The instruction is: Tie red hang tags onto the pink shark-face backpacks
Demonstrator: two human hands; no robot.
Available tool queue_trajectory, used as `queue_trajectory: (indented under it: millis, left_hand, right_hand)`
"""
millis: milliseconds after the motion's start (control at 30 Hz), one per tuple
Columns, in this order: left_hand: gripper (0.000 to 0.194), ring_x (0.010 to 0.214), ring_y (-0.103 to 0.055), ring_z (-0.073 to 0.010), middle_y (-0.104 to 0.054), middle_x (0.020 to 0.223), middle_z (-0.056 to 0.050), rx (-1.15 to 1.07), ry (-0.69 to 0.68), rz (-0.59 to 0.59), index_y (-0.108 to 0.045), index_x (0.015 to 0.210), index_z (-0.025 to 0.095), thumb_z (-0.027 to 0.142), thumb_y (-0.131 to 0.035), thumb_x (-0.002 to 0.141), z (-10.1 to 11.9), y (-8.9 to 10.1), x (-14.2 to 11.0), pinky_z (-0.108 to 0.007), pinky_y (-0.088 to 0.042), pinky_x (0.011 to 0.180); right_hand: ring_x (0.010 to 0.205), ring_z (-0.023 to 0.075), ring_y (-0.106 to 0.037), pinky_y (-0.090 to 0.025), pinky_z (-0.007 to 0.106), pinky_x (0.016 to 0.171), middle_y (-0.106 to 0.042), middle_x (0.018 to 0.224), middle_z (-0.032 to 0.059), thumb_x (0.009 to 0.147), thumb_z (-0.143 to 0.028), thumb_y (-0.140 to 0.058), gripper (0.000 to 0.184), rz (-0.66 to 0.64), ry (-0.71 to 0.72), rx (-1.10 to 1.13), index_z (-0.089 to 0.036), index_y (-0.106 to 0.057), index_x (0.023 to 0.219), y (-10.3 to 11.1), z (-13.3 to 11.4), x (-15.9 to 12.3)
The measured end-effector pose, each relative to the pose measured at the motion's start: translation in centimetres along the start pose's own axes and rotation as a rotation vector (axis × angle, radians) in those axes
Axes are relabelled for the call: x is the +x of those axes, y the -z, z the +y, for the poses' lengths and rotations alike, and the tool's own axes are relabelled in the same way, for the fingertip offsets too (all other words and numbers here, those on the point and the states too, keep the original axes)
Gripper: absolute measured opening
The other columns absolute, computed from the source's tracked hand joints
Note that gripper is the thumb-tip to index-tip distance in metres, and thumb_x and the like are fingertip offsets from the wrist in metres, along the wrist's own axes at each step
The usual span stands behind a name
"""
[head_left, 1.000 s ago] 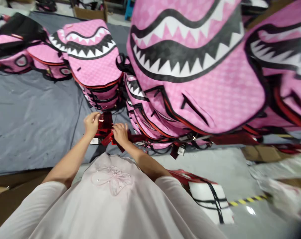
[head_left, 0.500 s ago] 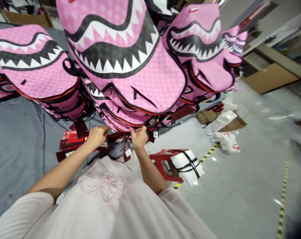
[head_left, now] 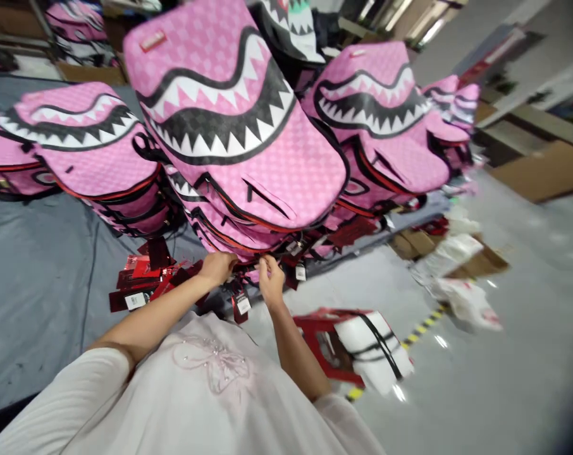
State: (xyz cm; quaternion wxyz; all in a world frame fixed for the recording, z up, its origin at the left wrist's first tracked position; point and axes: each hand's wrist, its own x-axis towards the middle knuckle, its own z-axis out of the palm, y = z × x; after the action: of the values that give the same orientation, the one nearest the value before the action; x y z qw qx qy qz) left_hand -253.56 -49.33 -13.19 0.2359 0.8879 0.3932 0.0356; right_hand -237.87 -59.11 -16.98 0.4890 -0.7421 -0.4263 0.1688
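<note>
A stack of pink backpacks stands in front of me, the top backpack (head_left: pixel 248 164) bearing a black-and-white shark-mouth print. My left hand (head_left: pixel 219 268) is closed at the bottom edge of the lower backpack (head_left: pixel 220 235), its fingertips partly hidden there. Just to its right, my right hand (head_left: pixel 271 281) pinches at the same edge; whatever is between thumb and fingers is too small to make out. Below and between the hands hangs a dark red tag (head_left: pixel 240 306) with a white label. More red tags (head_left: pixel 141 278) lie left of my left forearm.
Other pink backpacks stand to the left (head_left: pixel 101 151) and right (head_left: pixel 386 120) on the grey-covered table (head_left: pixel 35 272). On the floor at right are a red stool (head_left: pixel 315 335) with a strapped white block (head_left: pixel 372 347), plus cardboard and plastic wrap (head_left: pixel 450 256).
My left hand has moved right along the backpack's edge, closer to my right hand. My right hand's fingers have drawn into a pinch. The camera view has shifted slightly.
</note>
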Motion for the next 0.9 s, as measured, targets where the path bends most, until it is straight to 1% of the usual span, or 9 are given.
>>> queue_trajectory:
  millis: [100, 200, 333, 400, 467, 567, 667, 800, 900]
  left_hand:
    - [0.03, 0.094, -0.069, -0.0213, -0.075, 0.104, -0.008, -0.13, -0.009, -0.009, -0.073, 0.109, 0.024, 0.019, -0.05, 0.089, 1.4, -0.3, -0.1, -0.028, -0.05, 0.078]
    - [0.029, 0.094, -0.068, -0.0192, -0.074, 0.106, -0.006, -0.274, -0.08, -0.014, -0.072, 0.113, 0.026, 0.025, -0.055, 0.088, 2.2, -0.9, 0.8, -0.026, -0.051, 0.079]
    - [0.028, 0.092, -0.069, -0.019, -0.074, 0.104, -0.005, -0.301, -0.005, 0.052, -0.072, 0.112, 0.026, 0.032, -0.06, 0.087, 2.5, -1.5, 1.6, -0.024, -0.051, 0.077]
    - [0.033, 0.092, -0.07, -0.0202, -0.075, 0.102, -0.005, -0.338, -0.006, 0.025, -0.069, 0.116, 0.025, 0.035, -0.064, 0.086, 2.6, -1.7, 1.2, -0.025, -0.052, 0.078]
    - [0.043, 0.094, -0.07, -0.0218, -0.074, 0.101, -0.005, -0.393, -0.023, -0.03, -0.065, 0.123, 0.024, 0.038, -0.069, 0.082, 2.5, -1.8, 0.3, -0.027, -0.052, 0.082]
    - [0.061, 0.104, -0.067, -0.0245, -0.071, 0.114, -0.006, -0.451, -0.053, -0.048, -0.056, 0.133, 0.025, 0.04, -0.076, 0.077, 2.2, -1.8, -0.9, -0.03, -0.051, 0.088]
    - [0.057, 0.113, -0.064, -0.024, -0.066, 0.125, -0.009, -0.494, -0.12, 0.031, -0.057, 0.132, 0.022, 0.029, -0.075, 0.078, 1.9, -1.7, -1.6, -0.03, -0.049, 0.094]
    - [0.026, 0.102, -0.067, -0.0185, -0.072, 0.11, -0.01, -0.539, -0.155, 0.197, -0.068, 0.111, 0.015, 0.018, -0.065, 0.086, 2.3, -2.2, -1.6, -0.025, -0.049, 0.091]
    - [0.022, 0.095, -0.069, -0.0172, -0.073, 0.102, -0.01, -0.526, -0.119, 0.367, -0.069, 0.108, 0.014, 0.024, -0.06, 0.091, 2.7, -3.3, -1.2, -0.024, -0.05, 0.087]
  right_hand:
    - [0.072, 0.02, -0.067, -0.05, 0.029, 0.069, -0.073, 0.084, 0.0115, 0.09, -0.053, -0.04, 0.051, -0.128, 0.034, -0.109, -0.013, -0.067, 0.102, 1.8, 0.6, 0.6]
    - [0.067, 0.0222, -0.066, -0.043, 0.03, 0.062, -0.074, 0.083, 0.0133, 0.091, -0.047, -0.042, 0.043, -0.186, 0.12, -0.483, -0.015, -0.071, 0.098, 3.4, 1.6, 2.5]
    - [0.058, 0.0232, -0.064, -0.027, 0.028, 0.052, -0.071, 0.068, 0.0103, 0.097, -0.04, -0.04, 0.036, -0.341, 0.156, -0.918, -0.02, -0.068, 0.11, 5.2, 1.1, 4.0]
    - [0.056, 0.0225, -0.064, -0.022, 0.028, 0.051, -0.069, 0.064, 0.0096, 0.099, -0.039, -0.038, 0.035, -0.425, 0.139, -1.0, -0.02, -0.065, 0.11, 6.2, 0.3, 4.0]
    - [0.056, 0.0207, -0.063, -0.02, 0.028, 0.052, -0.069, 0.064, 0.0089, 0.099, -0.035, -0.037, 0.031, -0.517, 0.132, -0.999, -0.019, -0.065, 0.102, 7.0, -0.1, 4.1]
    - [0.053, 0.0186, -0.059, -0.02, 0.028, 0.053, -0.065, 0.059, 0.0054, 0.096, -0.03, -0.04, 0.026, -0.612, 0.125, -0.889, -0.021, -0.063, 0.086, 7.9, 0.6, 4.9]
    - [0.051, 0.016, -0.052, -0.025, 0.026, 0.053, -0.055, 0.052, 0.0001, 0.086, -0.032, -0.051, 0.021, -0.681, 0.04, -0.556, -0.022, -0.058, 0.069, 8.2, 2.2, 5.5]
    - [0.042, 0.008, -0.033, -0.029, 0.023, 0.048, -0.039, 0.048, -0.0072, 0.068, -0.056, -0.069, 0.041, -0.779, -0.332, 0.162, -0.021, -0.05, 0.06, 7.7, 3.1, 4.7]
    - [0.042, 0.0029, -0.026, -0.035, 0.022, 0.049, -0.04, 0.054, -0.0095, 0.059, -0.058, -0.08, 0.05, -0.751, -0.618, 0.556, -0.02, -0.049, 0.064, 7.4, 2.6, 3.7]
